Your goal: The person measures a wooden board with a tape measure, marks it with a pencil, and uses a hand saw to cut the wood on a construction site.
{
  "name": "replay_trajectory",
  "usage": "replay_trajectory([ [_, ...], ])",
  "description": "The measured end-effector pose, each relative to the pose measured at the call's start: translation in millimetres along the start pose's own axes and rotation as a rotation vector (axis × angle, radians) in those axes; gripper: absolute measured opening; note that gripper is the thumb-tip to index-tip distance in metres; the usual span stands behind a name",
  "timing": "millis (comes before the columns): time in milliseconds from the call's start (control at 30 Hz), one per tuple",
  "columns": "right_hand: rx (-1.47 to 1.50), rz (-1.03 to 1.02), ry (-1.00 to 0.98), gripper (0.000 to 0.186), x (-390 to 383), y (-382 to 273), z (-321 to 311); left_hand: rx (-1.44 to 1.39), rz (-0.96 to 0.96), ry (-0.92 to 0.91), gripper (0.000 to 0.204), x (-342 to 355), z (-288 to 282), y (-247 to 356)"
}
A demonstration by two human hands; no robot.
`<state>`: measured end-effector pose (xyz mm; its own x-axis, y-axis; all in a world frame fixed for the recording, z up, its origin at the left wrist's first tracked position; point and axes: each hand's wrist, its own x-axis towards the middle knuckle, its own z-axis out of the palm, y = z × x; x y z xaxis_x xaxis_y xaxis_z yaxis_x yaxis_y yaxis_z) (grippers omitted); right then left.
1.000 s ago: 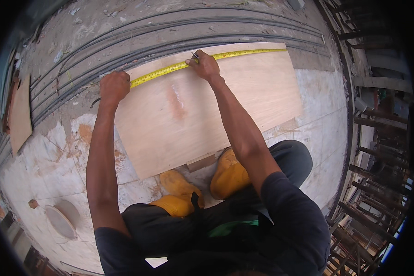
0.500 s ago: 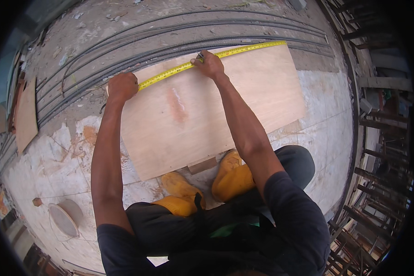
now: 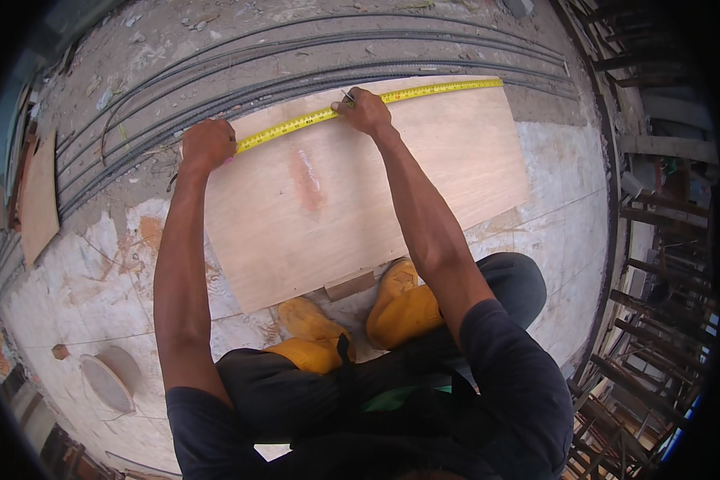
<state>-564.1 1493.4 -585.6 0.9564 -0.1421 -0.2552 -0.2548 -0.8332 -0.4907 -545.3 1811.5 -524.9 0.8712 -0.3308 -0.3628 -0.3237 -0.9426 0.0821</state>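
Head view shows a tape (image 3: 288,126) stretched across a board (image 3: 336,192) between and beyond both hands; the left hand (image 3: 208,144) is closed at the tape's left end, hiding whatever it grips there; the right hand (image 3: 368,112) pinches the strip partway along, a thin tool (image 3: 347,96) among its fingers; from there the strip runs well right of both hands, to near the board's far corner; half a second ago that end lay at the far edge, and now it sits just inside, the grips unchanged; this suggests slight realignment rather than a fresh placing; bars (image 3: 312,78) lie beyond the hands; a block (image 3: 350,286) and boots (image 3: 312,324) sit nearer the body.
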Motion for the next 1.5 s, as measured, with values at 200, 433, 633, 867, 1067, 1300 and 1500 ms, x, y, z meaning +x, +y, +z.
replay_trajectory([
  [200, 0.006, -0.009, -0.034, 0.046, 5, 6, 3, -0.012, 0.001, -0.021, 0.02, 3, 3, -1],
  [433, 0.041, -0.003, -0.055, 0.044, 10, 4, 11, -0.125, -0.011, -0.151, 0.031, 3, 2, -19],
  [633, 0.068, -0.022, 0.057, 0.041, 8, 5, 22, 0.01, -0.008, -0.144, 0.051, 0, 9, -41],
  [867, -0.034, -0.07, 0.218, 0.031, 4, -13, 50, -0.03, -0.226, -0.068, 0.038, -31, 21, -118],
  [1067, -0.078, -0.079, 0.2, 0.024, -8, -49, 76, -0.006, -0.263, 0.004, 0.032, -18, 42, -131],
  [1300, -0.108, -0.377, 0.324, 0.034, -30, -102, 105, 0.014, -0.278, -0.043, 0.029, 1, 50, -139],
  [1500, 0.108, -0.545, 0.166, 0.021, -68, -162, 141, 0.035, -0.245, 0.057, 0.024, 0, 49, -136],
])
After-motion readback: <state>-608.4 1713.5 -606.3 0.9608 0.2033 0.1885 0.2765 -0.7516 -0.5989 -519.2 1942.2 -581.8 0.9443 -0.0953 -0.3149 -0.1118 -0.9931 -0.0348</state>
